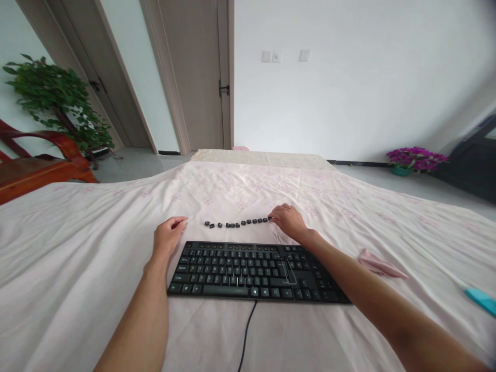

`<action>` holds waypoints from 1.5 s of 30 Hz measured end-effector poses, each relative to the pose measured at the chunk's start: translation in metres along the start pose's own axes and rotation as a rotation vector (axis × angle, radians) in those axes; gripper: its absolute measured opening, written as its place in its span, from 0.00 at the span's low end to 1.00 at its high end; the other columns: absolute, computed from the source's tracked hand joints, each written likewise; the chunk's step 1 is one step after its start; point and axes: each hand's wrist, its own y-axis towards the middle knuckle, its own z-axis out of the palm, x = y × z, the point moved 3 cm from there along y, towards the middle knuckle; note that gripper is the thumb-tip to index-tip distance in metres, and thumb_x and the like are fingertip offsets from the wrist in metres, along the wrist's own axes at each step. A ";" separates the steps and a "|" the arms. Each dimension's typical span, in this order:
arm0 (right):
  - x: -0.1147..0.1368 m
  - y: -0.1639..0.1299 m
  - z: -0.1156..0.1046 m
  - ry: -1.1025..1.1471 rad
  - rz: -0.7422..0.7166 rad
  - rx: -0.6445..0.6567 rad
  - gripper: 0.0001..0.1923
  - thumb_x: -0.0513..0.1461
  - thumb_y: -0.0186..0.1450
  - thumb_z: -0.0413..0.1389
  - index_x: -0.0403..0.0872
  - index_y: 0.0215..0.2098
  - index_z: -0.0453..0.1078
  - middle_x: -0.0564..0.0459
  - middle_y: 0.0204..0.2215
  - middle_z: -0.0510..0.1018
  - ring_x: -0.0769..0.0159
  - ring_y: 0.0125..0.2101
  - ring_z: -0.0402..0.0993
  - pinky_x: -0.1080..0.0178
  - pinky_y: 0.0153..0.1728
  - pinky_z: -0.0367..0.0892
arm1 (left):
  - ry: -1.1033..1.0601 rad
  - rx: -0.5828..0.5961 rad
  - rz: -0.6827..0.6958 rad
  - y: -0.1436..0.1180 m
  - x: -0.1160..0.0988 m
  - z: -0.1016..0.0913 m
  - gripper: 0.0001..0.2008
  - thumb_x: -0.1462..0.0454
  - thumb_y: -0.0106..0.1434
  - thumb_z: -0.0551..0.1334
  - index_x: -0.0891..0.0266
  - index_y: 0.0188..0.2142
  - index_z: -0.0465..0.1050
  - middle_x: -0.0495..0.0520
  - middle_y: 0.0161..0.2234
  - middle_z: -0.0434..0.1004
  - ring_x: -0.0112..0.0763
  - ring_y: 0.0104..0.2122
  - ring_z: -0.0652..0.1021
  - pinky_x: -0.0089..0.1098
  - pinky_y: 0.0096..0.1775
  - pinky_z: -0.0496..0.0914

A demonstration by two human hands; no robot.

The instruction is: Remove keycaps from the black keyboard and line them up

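A black keyboard [232,268] lies on the pink cloth, several of its top-row keys gone. Beyond it runs an uneven row of loose black keycaps [232,225]. At the right end of that row, my right hand [289,221] has its fingers closed on a keycap [270,218], which they mostly cover. My left hand [168,235] rests on the cloth by the keyboard's upper left corner, fingers curled together, with nothing visible in them. A thin wire keycap puller [290,274] lies across the right part of the keyboard. My right forearm covers part of the number pad.
A crumpled pink cloth piece [382,263] and a turquoise object [480,301] lie at the right. The keyboard's cable [248,328] runs toward me. A wooden chair [46,155] stands at left, potted purple flowers [416,157] at far right.
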 end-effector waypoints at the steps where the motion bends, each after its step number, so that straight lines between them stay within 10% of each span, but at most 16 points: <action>1: 0.001 0.001 0.001 -0.007 -0.005 0.009 0.09 0.40 0.67 0.56 0.54 0.42 0.78 0.51 0.42 0.79 0.57 0.44 0.68 0.59 0.43 0.60 | 0.001 -0.001 0.000 0.000 0.000 0.000 0.17 0.55 0.55 0.63 0.60 0.40 0.79 0.55 0.34 0.82 0.37 0.35 0.81 0.32 0.39 0.73; 19: -0.034 -0.018 -0.003 0.210 0.119 -0.065 0.14 0.33 0.64 0.54 0.52 0.44 0.77 0.54 0.45 0.79 0.63 0.44 0.74 0.63 0.47 0.65 | -0.015 -0.027 -0.020 -0.002 -0.002 0.000 0.19 0.55 0.52 0.65 0.63 0.40 0.80 0.56 0.33 0.82 0.36 0.33 0.80 0.33 0.40 0.73; 45: -0.001 0.013 0.004 0.000 -0.011 0.104 0.10 0.38 0.67 0.55 0.51 0.42 0.77 0.51 0.40 0.79 0.61 0.44 0.71 0.64 0.44 0.61 | 0.055 0.004 0.014 0.002 0.005 -0.001 0.17 0.55 0.55 0.63 0.58 0.42 0.79 0.53 0.34 0.82 0.36 0.33 0.80 0.33 0.40 0.72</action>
